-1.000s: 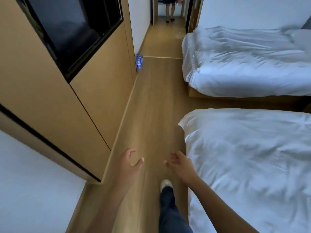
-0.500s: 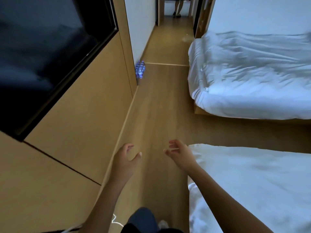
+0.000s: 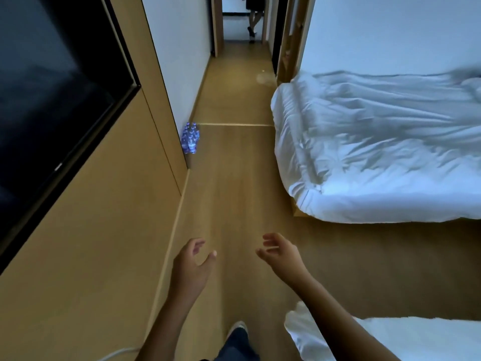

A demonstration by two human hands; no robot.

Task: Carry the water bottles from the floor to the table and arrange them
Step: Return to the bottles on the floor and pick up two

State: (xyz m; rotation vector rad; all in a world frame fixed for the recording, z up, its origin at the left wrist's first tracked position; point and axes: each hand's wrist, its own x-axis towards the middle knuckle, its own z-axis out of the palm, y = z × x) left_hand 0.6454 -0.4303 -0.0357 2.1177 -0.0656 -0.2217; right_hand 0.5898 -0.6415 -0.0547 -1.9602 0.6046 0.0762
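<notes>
Left grip: my left hand (image 3: 194,264) is held out low over the floor, near the wooden wall panel on the left. The fingers are loosely bent and spread wide, the thumb apart from them, and it holds nothing.
Right grip: my right hand (image 3: 282,252) is out beside it, a little farther right, palm turned inward. Its fingers are relaxed and parted wide too, and nothing is in it.
Gap between the grips: the two hands are apart, with bare floor showing between them.
Water bottles: the pack of water bottles (image 3: 190,138) stands upright on the floor (image 3: 234,183) far ahead of me, against the left wall just past the far corner of the wooden panelling. It is well apart from both hands. The bottles look blue and close together; I cannot count them.
Left side: a wooden wall panel (image 3: 104,217) runs along my left, with a dark screen (image 3: 52,87) set into it.
Right side: a bed with rumpled white bedding (image 3: 377,147) lies to the far right, and the corner of a nearer bed (image 3: 390,337) shows under my right forearm.
Below: my shoe (image 3: 238,328) and trouser leg show at the near edge, on the floor.
Far end: a corridor leads away, where another person's legs (image 3: 253,22) are seen.
</notes>
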